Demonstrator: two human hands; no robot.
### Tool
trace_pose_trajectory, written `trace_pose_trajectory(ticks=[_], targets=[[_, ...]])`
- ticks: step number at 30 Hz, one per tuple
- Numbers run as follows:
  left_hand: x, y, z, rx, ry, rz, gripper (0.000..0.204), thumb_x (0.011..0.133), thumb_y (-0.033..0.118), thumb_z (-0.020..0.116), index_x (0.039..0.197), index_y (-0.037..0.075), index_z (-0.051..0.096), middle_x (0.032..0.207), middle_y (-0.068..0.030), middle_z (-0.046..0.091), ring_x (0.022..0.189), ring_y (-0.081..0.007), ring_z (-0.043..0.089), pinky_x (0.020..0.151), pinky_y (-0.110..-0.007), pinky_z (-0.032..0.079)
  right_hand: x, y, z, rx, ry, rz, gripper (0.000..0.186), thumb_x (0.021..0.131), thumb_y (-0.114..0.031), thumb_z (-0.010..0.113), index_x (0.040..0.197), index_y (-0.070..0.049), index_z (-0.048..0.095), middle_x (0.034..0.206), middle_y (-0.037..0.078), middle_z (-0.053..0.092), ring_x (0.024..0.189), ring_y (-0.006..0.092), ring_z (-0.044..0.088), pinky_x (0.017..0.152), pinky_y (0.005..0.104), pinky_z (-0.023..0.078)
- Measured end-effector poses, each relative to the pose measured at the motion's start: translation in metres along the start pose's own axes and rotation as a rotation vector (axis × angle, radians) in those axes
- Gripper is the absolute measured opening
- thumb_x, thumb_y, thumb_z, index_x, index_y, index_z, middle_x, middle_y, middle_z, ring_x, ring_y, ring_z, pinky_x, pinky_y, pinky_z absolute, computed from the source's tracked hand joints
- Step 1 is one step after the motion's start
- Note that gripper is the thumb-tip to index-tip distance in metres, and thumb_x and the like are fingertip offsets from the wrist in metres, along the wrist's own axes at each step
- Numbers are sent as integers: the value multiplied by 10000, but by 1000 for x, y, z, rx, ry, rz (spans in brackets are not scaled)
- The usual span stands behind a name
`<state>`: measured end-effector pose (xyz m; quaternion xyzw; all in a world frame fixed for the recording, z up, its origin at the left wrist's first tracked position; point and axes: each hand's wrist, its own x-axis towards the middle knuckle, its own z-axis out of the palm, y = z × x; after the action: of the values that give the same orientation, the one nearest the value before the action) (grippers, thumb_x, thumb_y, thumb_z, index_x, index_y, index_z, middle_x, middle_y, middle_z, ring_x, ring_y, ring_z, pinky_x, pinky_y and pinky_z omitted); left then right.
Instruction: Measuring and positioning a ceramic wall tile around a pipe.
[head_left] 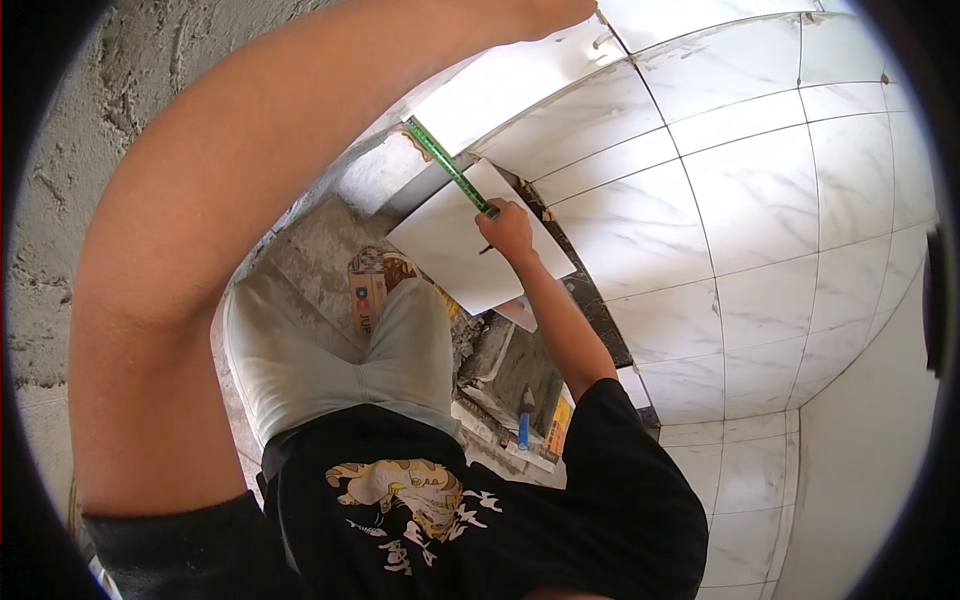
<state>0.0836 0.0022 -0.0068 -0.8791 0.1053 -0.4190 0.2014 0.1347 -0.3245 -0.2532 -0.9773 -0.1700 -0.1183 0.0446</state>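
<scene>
1. Far left: bare rough render on the wall [60, 200], and the left arm sweeps up across it. The left hand [560, 10] is at the very top edge, mostly cut off, so I cannot tell whether it is gripping or just pressing on the tiled wall there.
2. Centre left: pale shorts, and a knee [410, 310] tucked under the loose white tile [470, 240], which rests tilted across it, near the foot of the wall.
3. Centre: a green ruler [445, 165] runs diagonally from the wall down onto the tile's upper edge. The risk as I see it: the ruler looks only lightly held, so a nudge could slide it and skew the line.
4. Just right of that, the right hand [508, 228] sits on the tile at the ruler's lower end, fingers curled tight round a thin dark marker or pencil [486, 247], tip on the tile face.
5. Below: a blue-handled tool [523, 428] lies in the rubble on the floor; a slipping tile could drop onto it and chip.
6. Right: finished marbled wall tiles [780, 200].
</scene>
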Motion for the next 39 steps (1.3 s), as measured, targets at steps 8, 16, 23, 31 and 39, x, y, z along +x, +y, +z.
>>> trace_pose_trajectory(ticks=[8,16,23,31,39], targets=[[-1,-2,20,-93,147,-11,181,887,200,619,926,122,777,1008,-63,709,976,-217,651,803,-357,455,5,-1,14,13,51,-70,372,762,-249,708,1049,-14,741,912,258,703,881,421,690,815,478,559],[2,-6,29,-120,205,-19,181,875,185,621,933,126,782,1028,-72,718,987,-226,662,807,-358,474,17,7,31,64,49,-70,352,759,-273,723,1027,-45,748,917,254,690,887,440,675,809,505,554],[28,7,25,-327,173,-136,134,805,116,690,913,85,763,1090,-59,676,1084,-218,620,899,-328,499,19,64,-1,-17,-33,-101,362,772,-307,736,1039,-62,757,969,208,711,909,387,679,835,465,541],[-10,-4,8,-250,44,-107,193,825,99,608,918,0,745,1250,-153,628,1088,-280,602,939,-378,507,2,88,-277,330,35,-189,347,782,-99,750,1125,-48,729,996,130,711,912,237,698,795,374,566],[4,2,18,-200,159,-129,176,832,130,628,902,43,764,1161,-130,646,1034,-251,600,891,-343,495,116,3,-620,-474,908,-244,370,834,-279,718,1151,-89,731,1008,161,725,861,345,706,778,433,565]])
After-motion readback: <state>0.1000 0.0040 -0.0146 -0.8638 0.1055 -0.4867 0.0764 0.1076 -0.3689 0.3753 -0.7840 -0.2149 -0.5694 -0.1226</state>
